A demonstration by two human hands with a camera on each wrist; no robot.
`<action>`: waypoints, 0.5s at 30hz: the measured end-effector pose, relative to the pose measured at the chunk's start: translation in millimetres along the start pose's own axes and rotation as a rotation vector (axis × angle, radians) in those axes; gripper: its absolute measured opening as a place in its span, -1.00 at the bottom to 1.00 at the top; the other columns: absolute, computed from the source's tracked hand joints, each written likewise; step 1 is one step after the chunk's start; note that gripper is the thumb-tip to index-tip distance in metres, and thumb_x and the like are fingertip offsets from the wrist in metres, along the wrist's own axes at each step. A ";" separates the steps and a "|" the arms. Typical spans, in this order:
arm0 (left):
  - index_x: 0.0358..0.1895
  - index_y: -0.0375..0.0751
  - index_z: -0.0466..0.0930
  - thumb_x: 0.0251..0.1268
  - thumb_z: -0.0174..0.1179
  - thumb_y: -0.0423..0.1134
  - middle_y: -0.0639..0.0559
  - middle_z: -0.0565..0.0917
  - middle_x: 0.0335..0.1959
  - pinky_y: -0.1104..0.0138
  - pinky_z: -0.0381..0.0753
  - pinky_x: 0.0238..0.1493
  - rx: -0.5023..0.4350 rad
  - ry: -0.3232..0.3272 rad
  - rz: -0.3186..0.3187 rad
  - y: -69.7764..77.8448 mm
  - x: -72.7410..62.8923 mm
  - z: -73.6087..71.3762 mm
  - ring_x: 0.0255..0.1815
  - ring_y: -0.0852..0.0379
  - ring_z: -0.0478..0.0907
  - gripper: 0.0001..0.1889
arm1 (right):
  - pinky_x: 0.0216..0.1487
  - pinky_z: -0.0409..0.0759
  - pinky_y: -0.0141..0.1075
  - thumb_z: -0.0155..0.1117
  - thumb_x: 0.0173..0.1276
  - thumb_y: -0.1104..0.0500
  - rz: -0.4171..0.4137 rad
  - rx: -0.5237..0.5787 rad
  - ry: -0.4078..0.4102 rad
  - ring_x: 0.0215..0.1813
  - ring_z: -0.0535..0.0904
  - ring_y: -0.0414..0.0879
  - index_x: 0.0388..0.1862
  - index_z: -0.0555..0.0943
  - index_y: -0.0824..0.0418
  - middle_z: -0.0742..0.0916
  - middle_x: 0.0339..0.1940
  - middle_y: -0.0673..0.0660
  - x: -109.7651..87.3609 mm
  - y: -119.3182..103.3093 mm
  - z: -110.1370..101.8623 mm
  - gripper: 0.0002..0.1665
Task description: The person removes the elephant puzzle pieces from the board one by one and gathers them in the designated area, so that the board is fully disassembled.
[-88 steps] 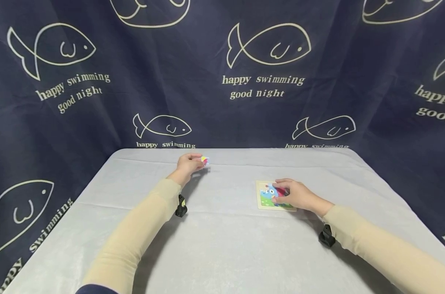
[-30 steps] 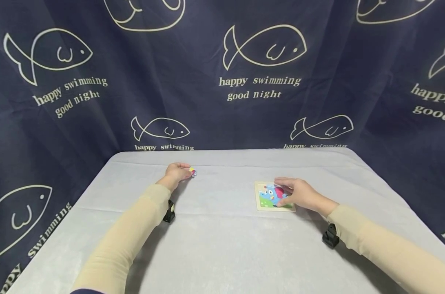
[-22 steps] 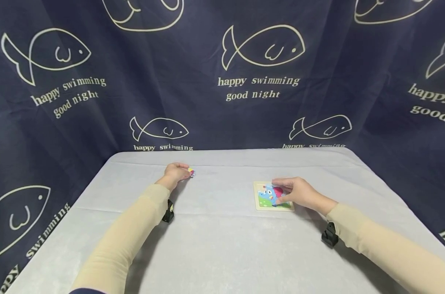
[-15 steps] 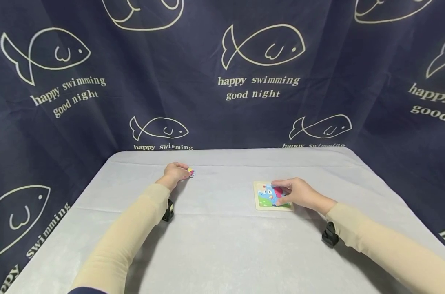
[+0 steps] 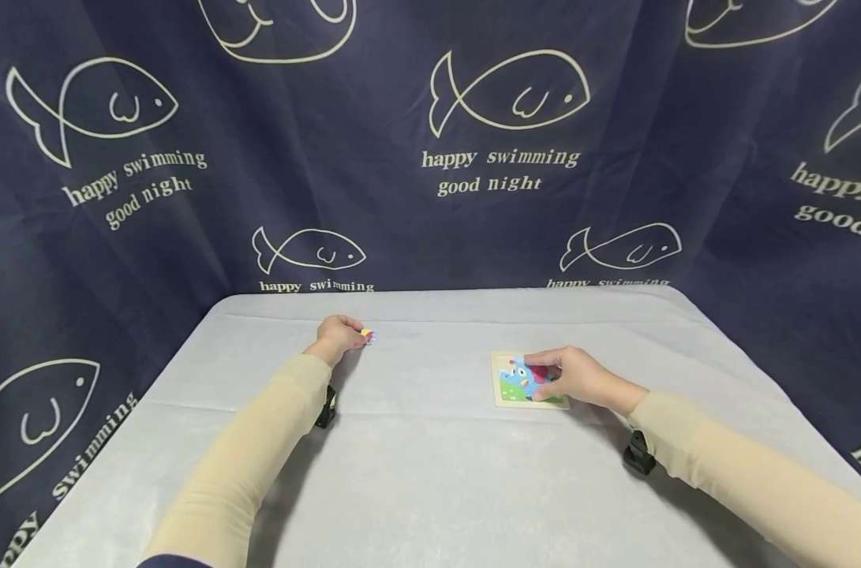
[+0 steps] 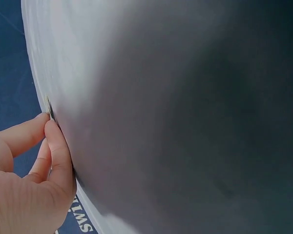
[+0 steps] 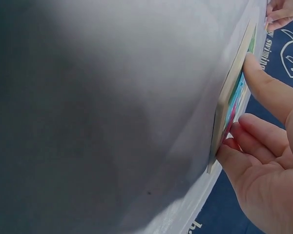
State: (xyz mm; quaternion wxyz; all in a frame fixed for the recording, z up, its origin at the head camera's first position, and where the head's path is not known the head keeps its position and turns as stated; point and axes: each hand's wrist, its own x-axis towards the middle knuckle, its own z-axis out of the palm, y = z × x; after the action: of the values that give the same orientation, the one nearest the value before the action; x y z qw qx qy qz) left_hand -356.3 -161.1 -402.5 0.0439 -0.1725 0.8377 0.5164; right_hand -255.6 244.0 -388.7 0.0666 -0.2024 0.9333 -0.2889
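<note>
My left hand (image 5: 339,335) is at the far left of the table, low over the cloth. Its thumb and fingertips pinch a small puzzle piece (image 5: 369,337) printed in yellow, pink and pale blue. In the left wrist view that puzzle piece (image 6: 50,106) shows edge-on beyond the fingertips. To the right lies a square wooden puzzle (image 5: 497,386) with a pale frame and a blue elephant on green. My right hand (image 5: 579,375) reaches over its right side, thumb and fingers spread apart, fingertips on the picture. The right wrist view shows the puzzle's edge (image 7: 228,92) close beside the fingers.
A pale grey cloth covers the table (image 5: 430,473). Behind it hangs a dark blue curtain (image 5: 402,118) with fish drawings and lettering. Each wrist carries a black camera mount, one at the left wrist (image 5: 327,409) and another at the right wrist (image 5: 639,455).
Over the earlier frames my left hand came leftward and nearer with the pinched puzzle piece, then sank slightly. My right hand shifted a little over the puzzle, which stays in place.
</note>
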 end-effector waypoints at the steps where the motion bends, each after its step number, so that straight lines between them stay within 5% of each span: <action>1: -0.21 -0.44 0.61 0.02 0.32 -0.60 -0.27 0.63 -0.20 0.37 0.75 -0.28 0.000 -0.003 -0.003 -0.5 2.1 0.1 -0.43 0.13 0.67 -0.78 | 0.33 0.43 0.11 0.60 -0.05 0.10 0.000 -0.001 -0.002 0.34 0.41 0.29 0.20 0.58 0.29 0.59 0.25 0.30 -0.1 0.6 0.0 -0.22; 7: -0.09 -0.38 0.62 0.08 0.34 -0.53 -0.19 0.59 -0.10 0.48 0.68 -0.35 0.026 0.005 -0.015 3.8 -7.2 -1.5 -0.52 0.26 0.55 -0.71 | 0.34 0.42 0.12 0.58 -0.02 0.09 0.005 0.015 -0.014 0.36 0.39 0.29 0.21 0.57 0.27 0.58 0.27 0.29 -0.4 1.2 -1.2 -0.23; 15: 0.00 -0.43 0.60 0.08 0.30 -0.55 -0.14 0.61 -0.20 0.57 0.58 -0.51 0.034 -0.033 0.047 2.5 -19.4 -5.3 -0.58 0.33 0.48 -0.65 | 0.35 0.40 0.13 0.57 0.00 0.10 -0.008 0.024 -0.017 0.35 0.40 0.29 0.21 0.56 0.29 0.57 0.28 0.30 -2.3 1.2 -0.5 -0.24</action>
State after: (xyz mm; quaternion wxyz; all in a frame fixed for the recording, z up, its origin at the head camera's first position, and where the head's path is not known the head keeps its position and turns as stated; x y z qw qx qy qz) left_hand -338.5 -160.0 -393.1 0.0484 -0.1436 0.8493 0.5057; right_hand -254.0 246.2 -389.0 0.0758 -0.2080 0.9284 -0.2984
